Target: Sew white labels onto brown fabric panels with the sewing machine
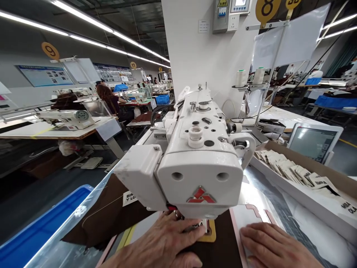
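A white sewing machine head fills the middle of the view. My left hand lies flat under its front end, fingers stretched over brown fabric towards a small label in a yellow frame beneath the needle area. My right hand rests flat and open on the pink-edged template and brown fabric, to the right of the machine. Neither hand grips anything.
A cardboard tray of several printed labels runs along the right, with a screen behind it. More brown fabric bearing a white label hangs at left beside a blue bin. Other people sit at sewing tables far left.
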### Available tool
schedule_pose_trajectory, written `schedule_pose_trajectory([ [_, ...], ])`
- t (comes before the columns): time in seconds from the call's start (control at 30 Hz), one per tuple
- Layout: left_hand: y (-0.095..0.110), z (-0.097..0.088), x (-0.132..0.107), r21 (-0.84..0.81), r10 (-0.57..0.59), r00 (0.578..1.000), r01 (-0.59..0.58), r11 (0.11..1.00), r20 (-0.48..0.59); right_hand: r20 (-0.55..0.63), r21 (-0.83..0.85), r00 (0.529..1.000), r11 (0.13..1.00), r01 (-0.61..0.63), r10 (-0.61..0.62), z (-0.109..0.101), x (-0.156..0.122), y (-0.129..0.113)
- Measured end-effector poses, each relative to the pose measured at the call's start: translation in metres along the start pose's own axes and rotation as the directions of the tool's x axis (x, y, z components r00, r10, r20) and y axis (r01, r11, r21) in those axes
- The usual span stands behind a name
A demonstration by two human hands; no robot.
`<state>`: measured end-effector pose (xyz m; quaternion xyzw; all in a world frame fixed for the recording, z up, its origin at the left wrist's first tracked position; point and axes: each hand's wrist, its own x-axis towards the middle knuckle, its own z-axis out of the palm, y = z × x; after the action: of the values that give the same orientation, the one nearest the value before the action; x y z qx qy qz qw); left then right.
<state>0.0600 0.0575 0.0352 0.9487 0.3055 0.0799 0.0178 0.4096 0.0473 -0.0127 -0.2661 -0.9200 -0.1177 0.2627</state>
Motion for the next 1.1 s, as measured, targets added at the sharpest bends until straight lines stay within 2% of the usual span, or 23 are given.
schedule_pose_trajectory([
  [0.13,0.003,-0.008,0.004,0.054,0.109,0.993,-0.112,0.992,0.048,0.008,0.026,0.998,0.997,-0.069,0.069,-0.004,0.008,-0.008],
  [0.2,0.002,-0.01,0.004,0.06,0.128,0.99,-0.131,0.99,0.052,0.033,0.033,0.996,0.996,-0.085,0.084,-0.007,0.008,-0.01],
  [0.3,-0.002,-0.005,0.001,0.042,0.091,0.996,-0.091,0.995,-0.001,0.095,0.05,0.99,0.993,-0.11,0.104,-0.01,0.007,-0.011],
  [0.4,-0.006,0.01,-0.003,0.038,0.066,0.997,-0.064,0.997,-0.035,0.147,0.074,0.982,0.988,-0.134,0.122,-0.013,0.008,-0.011],
  [0.53,-0.004,0.026,-0.007,0.074,-0.01,1.0,0.01,0.997,-0.011,0.164,0.076,0.976,0.985,-0.158,0.144,-0.016,0.009,-0.012],
  [0.83,-0.004,0.032,-0.005,0.081,-0.111,0.993,0.107,0.991,0.041,0.129,-0.062,0.985,0.992,-0.109,0.116,-0.013,0.002,-0.008],
  [1.0,-0.006,0.043,-0.008,0.055,-0.07,0.998,0.07,0.996,-0.006,0.143,-0.105,0.984,0.99,-0.093,0.107,-0.011,-0.001,-0.005],
  [1.1,-0.007,0.055,-0.011,0.079,-0.057,0.996,0.062,0.995,-0.07,0.154,-0.112,0.981,0.989,-0.099,0.116,-0.01,-0.002,-0.003],
])
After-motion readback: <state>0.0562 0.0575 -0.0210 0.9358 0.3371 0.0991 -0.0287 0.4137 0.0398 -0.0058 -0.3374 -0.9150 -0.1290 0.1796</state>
